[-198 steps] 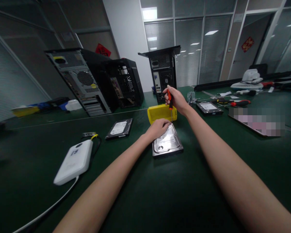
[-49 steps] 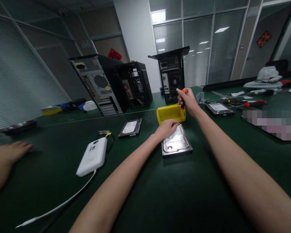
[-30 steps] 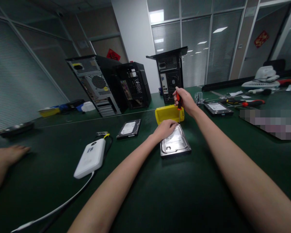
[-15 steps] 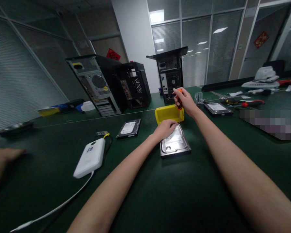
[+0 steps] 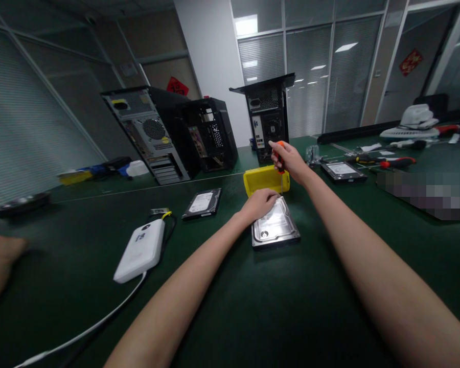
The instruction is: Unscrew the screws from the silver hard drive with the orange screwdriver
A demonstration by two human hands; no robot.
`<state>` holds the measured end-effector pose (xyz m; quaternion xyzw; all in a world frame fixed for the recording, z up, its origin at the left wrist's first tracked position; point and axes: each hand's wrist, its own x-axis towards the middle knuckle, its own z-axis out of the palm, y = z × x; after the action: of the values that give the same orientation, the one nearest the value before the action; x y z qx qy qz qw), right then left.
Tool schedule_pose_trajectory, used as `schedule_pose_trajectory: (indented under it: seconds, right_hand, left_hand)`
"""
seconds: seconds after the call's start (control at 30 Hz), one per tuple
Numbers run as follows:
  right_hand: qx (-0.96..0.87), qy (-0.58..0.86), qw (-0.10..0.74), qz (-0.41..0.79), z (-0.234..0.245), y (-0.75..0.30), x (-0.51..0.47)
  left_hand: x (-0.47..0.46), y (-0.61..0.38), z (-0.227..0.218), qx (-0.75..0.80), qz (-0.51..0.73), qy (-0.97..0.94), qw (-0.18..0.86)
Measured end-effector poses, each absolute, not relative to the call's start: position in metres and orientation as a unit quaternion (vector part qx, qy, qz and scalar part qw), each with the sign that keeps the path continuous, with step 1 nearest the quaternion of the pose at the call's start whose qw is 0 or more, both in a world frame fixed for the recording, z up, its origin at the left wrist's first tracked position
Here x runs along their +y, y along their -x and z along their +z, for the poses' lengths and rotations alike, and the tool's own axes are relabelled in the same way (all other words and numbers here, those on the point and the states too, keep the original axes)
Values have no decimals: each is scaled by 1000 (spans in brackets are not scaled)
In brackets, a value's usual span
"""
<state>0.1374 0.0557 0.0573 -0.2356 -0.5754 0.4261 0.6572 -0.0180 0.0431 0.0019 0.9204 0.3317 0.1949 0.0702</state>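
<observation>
A silver hard drive [image 5: 275,225] lies label-side up on the green tabletop in front of me. My left hand [image 5: 258,203] lies over its far left part, fingers curled together and pressing on it near the far edge. My right hand [image 5: 291,161] is closed round the red-and-black handle of a screwdriver [image 5: 281,158]. The shaft points almost straight down, and its tip meets the drive's far end beside my left fingertips. Whether the tip sits in a screw is too small to tell. Just behind the drive stands an open yellow case [image 5: 262,179].
Another hard drive [image 5: 202,203] lies to the left, a third [image 5: 343,171] to the right. A white power bank [image 5: 141,250] trails a cable. Computer towers [image 5: 153,133] stand behind. Pliers [image 5: 397,162] lie at right; another person's hand [image 5: 2,255] shows at far left.
The view has shifted very slightly. My right hand keeps the screwdriver upright at the drive's far end, its fingers slightly changed on the handle. The other person's hand has moved a little left.
</observation>
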Motion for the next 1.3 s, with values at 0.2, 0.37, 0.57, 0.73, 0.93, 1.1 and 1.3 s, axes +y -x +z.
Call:
schedule_pose_trajectory:
  seconds: [0.2, 0.37, 0.57, 0.73, 0.93, 1.1, 1.3]
  right_hand:
    - [-568, 242, 688, 383, 56, -138, 55]
    - [-576, 237, 684, 380, 56, -138, 55]
    - [-552, 245, 683, 411, 56, -137, 56]
    - [-538, 246, 675, 442, 58, -138, 56]
    - [-553, 233, 669, 438, 57, -138, 60]
    - [-541, 244, 694, 407, 56, -139, 59]
    - [-554, 236, 693, 397, 54, -137, 57]
  left_hand:
    - [42, 18, 3, 341, 193, -917, 71]
    - [42, 18, 2, 339, 191, -919, 69]
    - [43, 18, 2, 336, 191, -919, 71]
    - [41, 17, 4, 343, 186, -918, 76]
    - [40, 17, 4, 339, 189, -919, 71]
    - [41, 17, 4, 336, 192, -919, 72]
    - [41, 17, 4, 341, 186, -918, 75]
